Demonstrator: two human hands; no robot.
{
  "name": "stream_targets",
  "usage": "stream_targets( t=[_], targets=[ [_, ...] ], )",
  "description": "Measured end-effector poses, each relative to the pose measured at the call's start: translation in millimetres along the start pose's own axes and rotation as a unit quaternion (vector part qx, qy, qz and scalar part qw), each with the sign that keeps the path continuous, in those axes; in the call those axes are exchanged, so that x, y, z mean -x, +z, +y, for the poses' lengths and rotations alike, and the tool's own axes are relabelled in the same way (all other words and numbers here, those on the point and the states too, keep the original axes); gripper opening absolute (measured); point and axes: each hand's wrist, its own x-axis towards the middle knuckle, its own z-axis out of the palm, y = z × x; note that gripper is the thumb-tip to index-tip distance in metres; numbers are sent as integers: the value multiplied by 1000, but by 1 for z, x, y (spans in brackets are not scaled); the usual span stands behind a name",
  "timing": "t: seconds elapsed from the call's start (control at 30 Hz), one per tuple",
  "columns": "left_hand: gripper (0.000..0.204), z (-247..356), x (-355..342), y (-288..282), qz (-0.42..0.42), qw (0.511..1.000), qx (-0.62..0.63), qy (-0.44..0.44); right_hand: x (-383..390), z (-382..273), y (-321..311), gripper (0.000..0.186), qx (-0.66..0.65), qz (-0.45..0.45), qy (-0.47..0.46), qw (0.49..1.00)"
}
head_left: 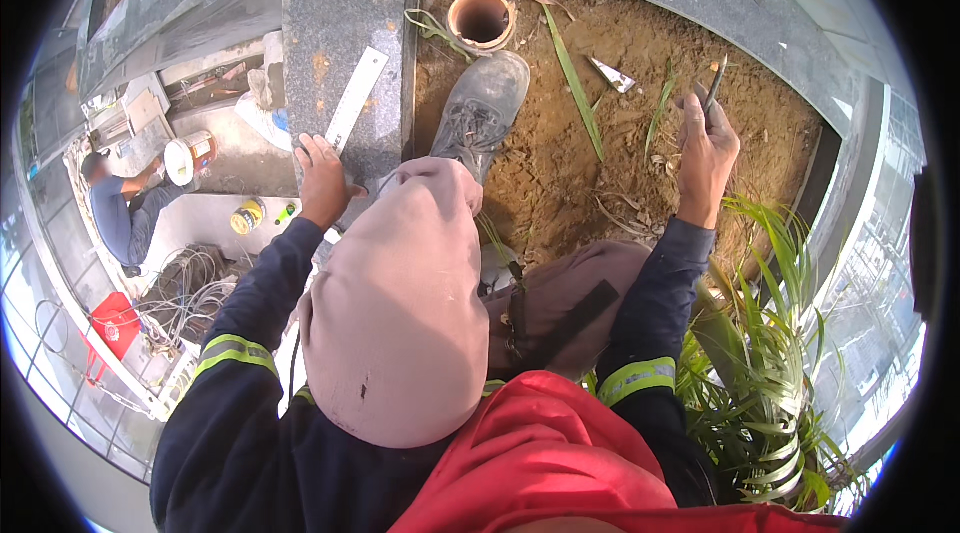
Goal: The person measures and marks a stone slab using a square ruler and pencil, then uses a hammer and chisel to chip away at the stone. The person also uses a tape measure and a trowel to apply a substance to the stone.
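The soil bed (545, 188) takes up most of the middle, brown and clumpy, bordered by a grey stone ledge (330, 33) on the left and along the far side. A leafy plant (780, 393) leans in at the lower right, and a dark laced boot (487, 98) stands in the bed just beside the open mouth of an orange-brown pipe (458, 23).

On the left ledge lies a flat white strip (358, 98), ruler-like, set at a slant. It looks thin, light and fairly stiff; its long edges are probably the surest place to take hold, since a flat piece on smooth stone may slide. The left grip (323, 183) is spread, not closed around anything, its fingertips at the strip's near end — whether they press on it, I cannot tell.

Smallest is the dark, slender pencil-like tool (716, 85), held above the right side of the bed with its pale tip pointing away from the person. The right grip (708, 148) is closed on it, pinching it between thumb and fingers. It is likely feather-light and rigid, perhaps fragile at the tip, so the shaft — a little behind that tip — seems best for holding.
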Motion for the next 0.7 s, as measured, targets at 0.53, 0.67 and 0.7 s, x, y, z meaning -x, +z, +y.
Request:
stream_targets(
  t=[0.53,0.67,0.7],
  targets=[
    [126,-5,-2,11,2,1000,30,2,6,-27,7,44,7,-47,29,998],
    [125,-14,-6,40,43,999,-32,9,7,-19,2,44,-20,-38,11,999],
    [125,-16,-9,46,45,998,-47,8,8,-15,3,44,-16,-46,6,999]
  ],
)
